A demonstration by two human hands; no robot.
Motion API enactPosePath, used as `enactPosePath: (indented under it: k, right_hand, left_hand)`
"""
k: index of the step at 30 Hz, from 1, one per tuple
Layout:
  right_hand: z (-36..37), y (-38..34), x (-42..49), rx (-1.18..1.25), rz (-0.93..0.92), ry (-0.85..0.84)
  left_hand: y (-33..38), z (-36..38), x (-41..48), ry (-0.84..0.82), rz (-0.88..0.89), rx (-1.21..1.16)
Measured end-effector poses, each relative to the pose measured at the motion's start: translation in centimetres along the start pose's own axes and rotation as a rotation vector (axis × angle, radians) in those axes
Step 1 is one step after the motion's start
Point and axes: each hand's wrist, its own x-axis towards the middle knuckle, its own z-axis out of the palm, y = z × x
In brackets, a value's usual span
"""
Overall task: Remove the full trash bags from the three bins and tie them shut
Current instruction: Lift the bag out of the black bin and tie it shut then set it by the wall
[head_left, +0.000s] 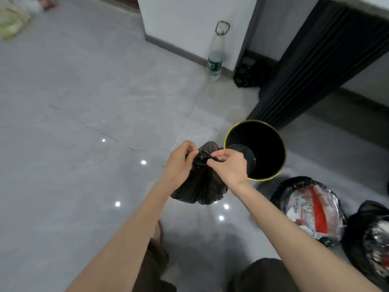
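Observation:
A full black trash bag point(201, 190) sits on the grey floor in front of me. My left hand point(181, 163) and my right hand point(229, 165) both pinch the gathered plastic at its neck, fingers closed on it. Just right of the bag stands a black bin with a yellow rim point(282, 144), with no bag inside. At the lower right a second bin with a black bag point(309, 209) is open and full of paper and foil rubbish. A third bagged bin point(374, 245) stands at the right edge, partly cut off.
A plastic bottle point(215, 57) stands by the white wall's corner. A small black bag point(248, 75) lies beside the dark ribbed panel point(315, 66). Pale bags point(12, 22) lie at the far left. My knees point(265, 275) show at the bottom.

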Motion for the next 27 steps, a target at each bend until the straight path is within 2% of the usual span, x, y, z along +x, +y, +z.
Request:
enactPosePath:
  k: [6,12,19,27]
  right_hand:
    - [-3.1,-16.1,-4.2,0.013,-0.075,-0.068]
    - [-3.7,-30.3,-7.0,-0.024,-0.145,-0.073]
    - [-1.7,-40.8,-5.8,-0.01,-0.192,-0.024]
    - [1.6,-48.8,1.9,0.008,-0.184,-0.03]
  left_hand:
    - [11.4,-12.3,0.6,0.073,0.013,-0.005]
    - [19.4,-24.3,2.7,0.028,0.02,0.013]
    - [24.8,-33.9,7.3,0.004,0.055,0.084]
    - [26.5,-39.6,17.4,0.039,0.015,0.157]
